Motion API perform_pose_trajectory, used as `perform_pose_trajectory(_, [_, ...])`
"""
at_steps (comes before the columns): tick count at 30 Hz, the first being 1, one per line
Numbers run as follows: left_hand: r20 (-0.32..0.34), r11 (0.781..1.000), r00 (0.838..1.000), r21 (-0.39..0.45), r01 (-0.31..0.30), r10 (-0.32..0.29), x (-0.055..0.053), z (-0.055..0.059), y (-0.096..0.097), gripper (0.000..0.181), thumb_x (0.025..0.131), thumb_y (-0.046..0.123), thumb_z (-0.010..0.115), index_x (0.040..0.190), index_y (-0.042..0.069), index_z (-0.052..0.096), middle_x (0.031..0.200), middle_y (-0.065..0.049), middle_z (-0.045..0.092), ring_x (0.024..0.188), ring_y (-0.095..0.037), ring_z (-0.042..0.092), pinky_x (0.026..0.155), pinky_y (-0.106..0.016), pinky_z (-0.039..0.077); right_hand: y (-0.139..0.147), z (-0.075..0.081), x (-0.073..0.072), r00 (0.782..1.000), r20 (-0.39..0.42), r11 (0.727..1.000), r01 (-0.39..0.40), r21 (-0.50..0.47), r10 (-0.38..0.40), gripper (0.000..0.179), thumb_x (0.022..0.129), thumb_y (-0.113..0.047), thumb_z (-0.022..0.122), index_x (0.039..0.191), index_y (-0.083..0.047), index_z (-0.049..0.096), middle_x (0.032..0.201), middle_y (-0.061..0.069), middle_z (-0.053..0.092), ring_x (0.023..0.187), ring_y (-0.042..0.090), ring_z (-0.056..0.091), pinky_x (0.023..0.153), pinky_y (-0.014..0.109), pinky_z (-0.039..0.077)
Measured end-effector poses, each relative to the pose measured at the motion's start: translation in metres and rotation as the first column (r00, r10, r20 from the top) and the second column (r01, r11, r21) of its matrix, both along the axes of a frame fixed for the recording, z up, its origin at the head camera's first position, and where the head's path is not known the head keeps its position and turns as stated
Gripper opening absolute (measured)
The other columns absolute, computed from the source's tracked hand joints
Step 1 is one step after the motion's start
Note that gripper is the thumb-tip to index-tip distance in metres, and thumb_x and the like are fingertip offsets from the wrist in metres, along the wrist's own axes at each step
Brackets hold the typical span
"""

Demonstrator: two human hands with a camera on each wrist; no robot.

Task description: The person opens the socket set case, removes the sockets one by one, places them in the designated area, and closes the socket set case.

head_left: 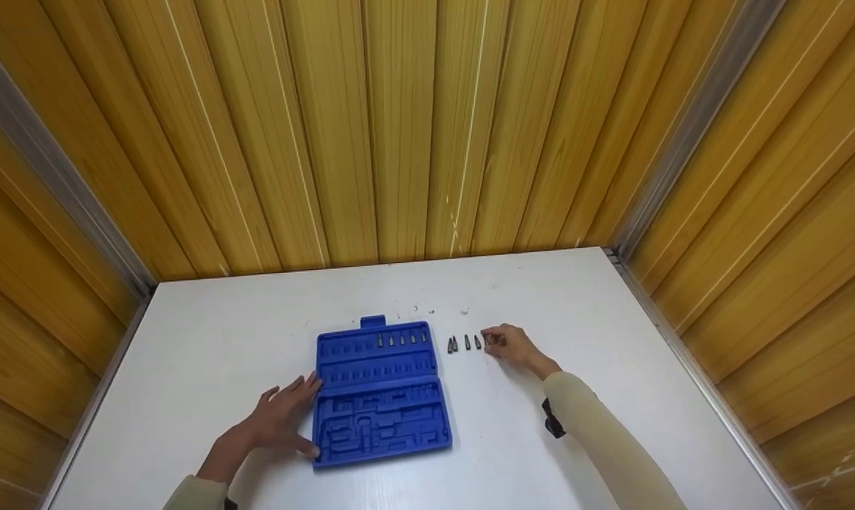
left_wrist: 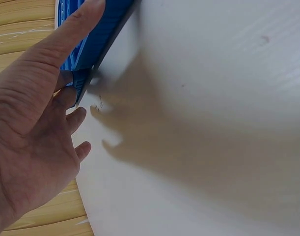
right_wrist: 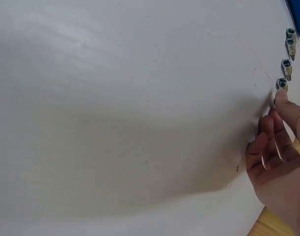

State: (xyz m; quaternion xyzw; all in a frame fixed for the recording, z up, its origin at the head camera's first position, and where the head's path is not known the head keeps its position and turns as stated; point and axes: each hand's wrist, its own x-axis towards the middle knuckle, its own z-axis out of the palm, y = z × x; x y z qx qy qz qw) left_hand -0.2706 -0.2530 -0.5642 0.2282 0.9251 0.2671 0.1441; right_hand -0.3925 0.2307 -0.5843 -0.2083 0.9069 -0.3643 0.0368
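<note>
A blue plastic tool case (head_left: 381, 423) lies unfolded on the white table, several bit sockets (head_left: 401, 340) standing in its top row. Along its left edge my left hand (head_left: 278, 419) rests with fingers spread, thumb on the near corner. The left wrist view shows that thumb (left_wrist: 73, 32) laid straight over the case's side (left_wrist: 103, 37). Right of the case, loose metal bit sockets (head_left: 467, 342) form a short row. At the row's right end my right hand (head_left: 516, 346) pinches a bit socket between thumb and fingers; the fingertips mostly hide it. Square holes show in the neighbouring sockets (right_wrist: 287, 69).
The white table (head_left: 540, 460) meets yellow wood-patterned walls (head_left: 399, 142) at the back and sides. Small dark marks (head_left: 431, 312) dot the tabletop behind the case. Moulded recesses fill the case's near half.
</note>
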Motion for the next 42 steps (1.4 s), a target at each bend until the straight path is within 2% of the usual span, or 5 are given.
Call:
perform_pose_trajectory(8, [0.011, 1.0, 1.0, -0.002, -0.008, 0.008, 0.003, -0.006, -0.002, 0.125, 0.064, 0.042, 0.096, 0.158, -0.005, 0.027, 0.166, -0.027, 0.025, 0.153, -0.053, 0.019, 0.115, -0.079, 0.01, 0.0, -0.005, 0.002, 1.0, 0.018, 1.0, -0.007, -0.002, 0.007, 0.037, 0.093, 0.003, 0.067, 0.127, 0.018, 0.06, 0.1, 0.028, 0.066, 0.09, 0.034, 0.063, 0.08, 0.033, 0.051])
perform_pose_trajectory(22, [-0.006, 0.999, 1.0, -0.042, -0.016, 0.016, -0.001, -0.003, 0.0, 0.128, 0.064, 0.045, 0.095, 0.158, -0.006, 0.026, 0.166, -0.028, 0.024, 0.153, -0.052, 0.021, 0.115, -0.078, 0.013, -0.009, 0.028, -0.016, 0.997, 0.047, 0.997, -0.058, -0.047, 0.06, 0.034, 0.096, 0.001, 0.065, 0.126, 0.017, 0.059, 0.102, 0.031, 0.067, 0.088, 0.039, 0.067, 0.073, 0.027, 0.053])
perform_pose_trajectory(32, [-0.009, 0.997, 1.0, -0.068, -0.022, 0.021, 0.003, -0.003, 0.002, 0.128, 0.062, 0.045, 0.096, 0.158, -0.004, 0.027, 0.166, -0.025, 0.025, 0.152, -0.052, 0.025, 0.114, -0.078, 0.014, -0.063, 0.04, -0.02, 0.981, 0.099, 0.986, -0.16, -0.055, 0.165, 0.034, 0.099, -0.01, 0.065, 0.125, 0.012, 0.064, 0.104, 0.027, 0.071, 0.076, 0.024, 0.067, 0.064, 0.02, 0.048])
perform_pose_trajectory(39, [-0.002, 0.994, 1.0, -0.105, -0.027, 0.027, 0.002, -0.007, 0.002, 0.126, 0.063, 0.048, 0.095, 0.159, 0.0, 0.029, 0.167, -0.023, 0.025, 0.153, -0.051, 0.024, 0.116, -0.077, 0.014, -0.107, 0.047, -0.022, 0.964, 0.141, 0.973, -0.219, -0.066, 0.226, 0.036, 0.1, -0.011, 0.064, 0.129, 0.01, 0.063, 0.109, 0.027, 0.072, 0.092, 0.043, 0.071, 0.071, 0.03, 0.057])
perform_pose_trajectory(42, [-0.012, 0.994, 1.0, -0.107, -0.025, 0.024, -0.002, -0.007, 0.002, 0.126, 0.063, 0.049, 0.095, 0.159, 0.001, 0.029, 0.167, -0.024, 0.025, 0.153, -0.05, 0.024, 0.116, -0.077, 0.014, -0.125, 0.047, -0.026, 0.959, 0.142, 0.968, -0.235, -0.086, 0.246, 0.036, 0.1, -0.012, 0.065, 0.13, 0.008, 0.064, 0.108, 0.026, 0.073, 0.087, 0.035, 0.072, 0.07, 0.024, 0.055])
